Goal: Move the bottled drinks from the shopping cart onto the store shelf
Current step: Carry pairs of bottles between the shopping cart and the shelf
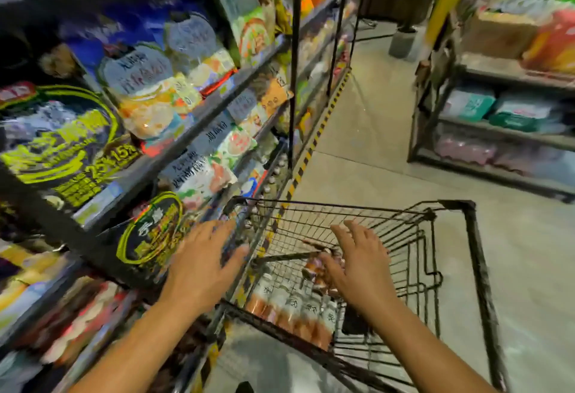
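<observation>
Motion-blurred shelf packets (140,88), unreadable labels on cart bottles (289,305), partly behind right hand (361,265).

My cart (473,237) is open on top, so I can reach straight down to the bottles (289,308). Wire walls block me on every side. To my left, the shelf (199,119) is packed with bags (140,88); the aisle floor (373,131) ahead lies open.

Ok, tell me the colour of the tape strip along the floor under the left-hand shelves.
Yellow and black diagonal stripes on the tape strip, clearest in the head view.
</observation>
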Demonstrator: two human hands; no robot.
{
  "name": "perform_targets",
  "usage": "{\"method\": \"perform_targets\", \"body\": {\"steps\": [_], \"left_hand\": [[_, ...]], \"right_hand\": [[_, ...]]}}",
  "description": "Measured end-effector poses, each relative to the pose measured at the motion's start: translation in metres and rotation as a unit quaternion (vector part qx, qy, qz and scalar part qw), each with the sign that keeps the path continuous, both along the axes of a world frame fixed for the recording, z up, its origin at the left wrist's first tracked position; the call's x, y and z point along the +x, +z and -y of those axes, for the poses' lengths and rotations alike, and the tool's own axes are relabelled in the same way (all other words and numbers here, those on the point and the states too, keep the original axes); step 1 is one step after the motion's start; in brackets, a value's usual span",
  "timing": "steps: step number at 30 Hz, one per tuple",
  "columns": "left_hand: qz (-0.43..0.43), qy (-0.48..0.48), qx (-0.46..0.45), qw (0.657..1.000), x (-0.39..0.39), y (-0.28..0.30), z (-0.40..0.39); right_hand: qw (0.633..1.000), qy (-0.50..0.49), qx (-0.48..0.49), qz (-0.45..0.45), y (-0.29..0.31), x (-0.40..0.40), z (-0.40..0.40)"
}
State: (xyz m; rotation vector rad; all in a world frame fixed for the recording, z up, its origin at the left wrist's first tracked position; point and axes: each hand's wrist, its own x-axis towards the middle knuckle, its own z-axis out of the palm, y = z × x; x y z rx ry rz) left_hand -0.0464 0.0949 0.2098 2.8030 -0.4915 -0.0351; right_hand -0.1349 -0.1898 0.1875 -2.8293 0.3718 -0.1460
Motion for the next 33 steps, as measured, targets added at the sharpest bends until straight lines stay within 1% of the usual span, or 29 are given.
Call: {"method": "perform_targets", "body": {"steps": [2,5,9,13,14,15,17,18,20,21,23,24,26,27,29,32,33], "left_hand": [[-0.072,0.010,-0.019,0.997,0.014,-0.031,0.023],[-0.177,0.028,-0.040,0.983,0.035,-0.081,0.049],[-0.261,0.038,-0.043,0.964,0.073,-0.150,0.074],[-0.334,0.046,0.016,0.941,0.110,-0.217,0.084],[-0.363,0.057,0.023,0.930,0.119,-0.238,0.083],[-0.400,0.077,0.047,0.912,0.129,-0.263,0.080],[-0.464,0.125,0.064,0.875,0.139,-0.299,0.075],[-0.479,0.132,0.064,0.865,0.143,-0.314,0.073],[-0.483,0.099,0.090,0.865,0.150,-0.351,0.068],[-0.483,0.108,0.091,0.864,0.155,-0.378,0.062],[-0.491,0.113,0.082,0.860,0.158,-0.406,0.061],[-0.496,0.112,0.083,0.857,0.158,-0.422,0.058],[-0.505,0.107,0.093,0.851,0.156,-0.433,0.065],[-0.513,0.106,0.095,0.847,0.155,-0.442,0.067],[-0.525,0.110,0.094,0.839,0.153,-0.457,0.071],[-0.521,0.103,0.096,0.842,0.155,-0.478,0.073],[-0.519,0.097,0.100,0.843,0.156,-0.483,0.074]], "right_hand": [[0.998,-0.041,0.004,-0.044,-0.030,-0.007,0.023],[0.989,-0.105,0.034,-0.100,-0.073,-0.013,0.048],[0.964,-0.186,0.120,-0.150,-0.125,-0.005,0.060],[0.928,-0.244,0.202,-0.195,-0.186,0.024,0.046],[0.914,-0.256,0.232,-0.211,-0.207,0.033,0.038],[0.895,-0.267,0.269,-0.236,-0.224,0.044,0.027],[0.863,-0.271,0.327,-0.273,-0.261,0.066,0.002],[0.852,-0.274,0.347,-0.282,-0.281,0.077,-0.012],[0.825,-0.289,0.362,-0.322,-0.320,0.095,-0.037],[0.810,-0.299,0.360,-0.354,-0.339,0.102,-0.048],[0.784,-0.305,0.385,-0.380,-0.370,0.113,-0.067],[0.776,-0.303,0.392,-0.390,-0.386,0.116,-0.074],[0.773,-0.313,0.378,-0.402,-0.407,0.122,-0.081],[0.762,-0.341,0.373,-0.405,-0.417,0.125,-0.083],[0.755,-0.378,0.367,-0.390,-0.428,0.133,-0.081],[0.749,-0.403,0.357,-0.386,-0.450,0.141,-0.083],[0.751,-0.395,0.352,-0.395,-0.458,0.142,-0.085]]}}
